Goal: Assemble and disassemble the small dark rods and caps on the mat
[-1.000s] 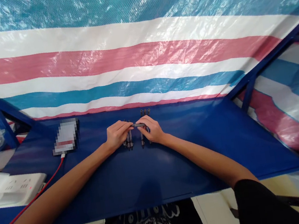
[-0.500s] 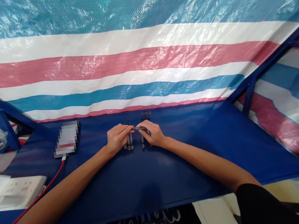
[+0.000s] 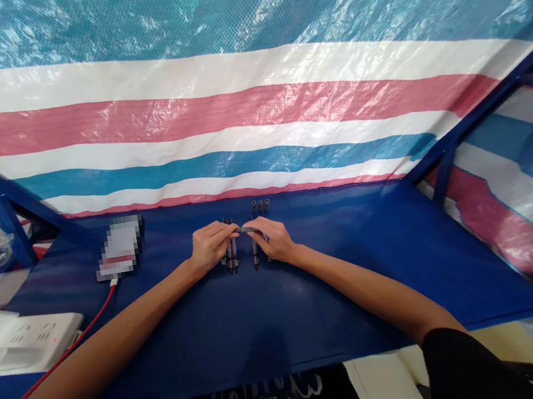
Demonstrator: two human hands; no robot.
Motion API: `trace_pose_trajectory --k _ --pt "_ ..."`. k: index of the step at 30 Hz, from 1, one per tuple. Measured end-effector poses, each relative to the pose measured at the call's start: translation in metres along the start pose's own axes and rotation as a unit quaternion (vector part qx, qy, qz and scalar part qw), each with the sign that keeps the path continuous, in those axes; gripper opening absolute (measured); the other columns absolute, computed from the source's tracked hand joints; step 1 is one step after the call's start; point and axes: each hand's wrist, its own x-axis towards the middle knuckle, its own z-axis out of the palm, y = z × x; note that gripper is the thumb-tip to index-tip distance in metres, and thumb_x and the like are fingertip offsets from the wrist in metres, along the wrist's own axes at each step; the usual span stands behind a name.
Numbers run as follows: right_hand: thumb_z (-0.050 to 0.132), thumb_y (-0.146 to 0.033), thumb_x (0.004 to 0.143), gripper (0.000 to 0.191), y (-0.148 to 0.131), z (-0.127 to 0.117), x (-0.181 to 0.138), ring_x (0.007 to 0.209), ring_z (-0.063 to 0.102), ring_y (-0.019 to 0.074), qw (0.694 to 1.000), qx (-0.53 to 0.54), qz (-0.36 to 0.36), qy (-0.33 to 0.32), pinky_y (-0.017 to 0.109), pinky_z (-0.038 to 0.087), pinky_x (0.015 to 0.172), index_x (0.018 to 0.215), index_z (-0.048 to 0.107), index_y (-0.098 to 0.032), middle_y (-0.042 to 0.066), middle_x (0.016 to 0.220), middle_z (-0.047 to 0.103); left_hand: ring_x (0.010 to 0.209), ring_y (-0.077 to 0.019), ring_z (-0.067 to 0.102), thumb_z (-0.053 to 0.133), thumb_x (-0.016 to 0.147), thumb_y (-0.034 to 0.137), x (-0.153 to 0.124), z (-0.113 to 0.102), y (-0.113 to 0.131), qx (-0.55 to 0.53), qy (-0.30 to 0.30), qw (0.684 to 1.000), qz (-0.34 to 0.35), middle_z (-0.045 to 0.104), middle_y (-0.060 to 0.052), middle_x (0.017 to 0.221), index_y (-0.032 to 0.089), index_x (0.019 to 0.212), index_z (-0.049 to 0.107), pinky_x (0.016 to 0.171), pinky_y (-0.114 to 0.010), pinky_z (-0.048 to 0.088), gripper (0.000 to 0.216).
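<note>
My left hand (image 3: pixel 209 245) and my right hand (image 3: pixel 276 238) meet above the table, fingers closed in a pinch at either end of a slim grey metal rod (image 3: pixel 248 229). The rod lies roughly level; my fingertips cover much of it. Beneath my left fingers are several thin metal bolt-like pieces (image 3: pixel 233 258), lying side by side. Another such piece (image 3: pixel 255 256) lies by my right fingers, and my right hand partly hides one more. Beyond my hands stand or lie three short metal sleeves (image 3: pixel 260 205) in a row.
A blue table (image 3: pixel 246 324) carries everything. To the left, a blurred-out phone (image 3: pixel 120 247) is plugged into a red cable (image 3: pixel 95 324), near a white power strip (image 3: pixel 40 336). Blue frame bars (image 3: pixel 444 171) and a striped plastic sheet (image 3: pixel 232 107) close off the back and sides.
Both hands keep their grip on the rod almost in place. The right fingers have shifted slightly around its end, and more of them now covers it.
</note>
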Motion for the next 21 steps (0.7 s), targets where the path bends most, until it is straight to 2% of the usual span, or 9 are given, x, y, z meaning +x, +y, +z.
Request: trace_pose_trajectory --k 8,14,18,21 --pt "0.047 -0.024 0.094 0.022 0.0003 0.0003 -0.0029 0.083 0.067 0.0171 1.000 -0.021 -0.012 -0.011 0.031 0.055 0.078 0.107 0.064 -0.017 0.009 0.092 0.071 0.051 -0.0085 0.056 0.047 0.095 0.031 -0.0017 0.0000 -0.0043 -0.040 -0.063 0.997 -0.035 0.064 -0.003 0.061 0.015 0.087 0.072 0.050 -0.018 0.044 0.031" --pt "0.047 -0.028 0.095 0.022 -0.0011 -0.0005 0.0003 0.068 0.061 0.0142 1.000 -0.013 0.014 -0.004 0.029 0.054 0.069 0.106 0.062 -0.016 0.008 0.086 0.067 0.065 -0.0120 0.063 0.054 0.092 0.032 -0.0014 0.0015 -0.0006 0.008 -0.023 0.999 -0.035 0.070 -0.005 0.074 0.017 0.087 0.071 0.063 -0.023 0.050 0.023" --pt "0.047 -0.027 0.095 0.021 -0.0009 -0.0004 0.0011 0.071 0.060 0.0148 1.000 -0.011 0.007 0.006 0.029 0.052 0.070 0.106 0.061 -0.015 0.008 0.087 0.066 0.068 -0.0125 0.063 0.055 0.091 0.030 -0.0002 0.0012 0.0007 0.010 -0.016 0.999 -0.033 0.071 -0.005 0.077 0.017 0.088 0.070 0.066 -0.024 0.051 0.019" --pt "0.047 -0.028 0.095 0.021 -0.0014 -0.0002 0.0015 0.067 0.058 0.0136 1.000 -0.008 0.018 -0.001 0.028 0.052 0.068 0.106 0.060 -0.016 0.007 0.086 0.065 0.068 -0.0126 0.063 0.056 0.091 0.030 -0.0002 0.0011 0.0006 0.013 -0.017 0.999 -0.032 0.071 -0.004 0.077 0.017 0.089 0.069 0.066 -0.024 0.051 0.019"
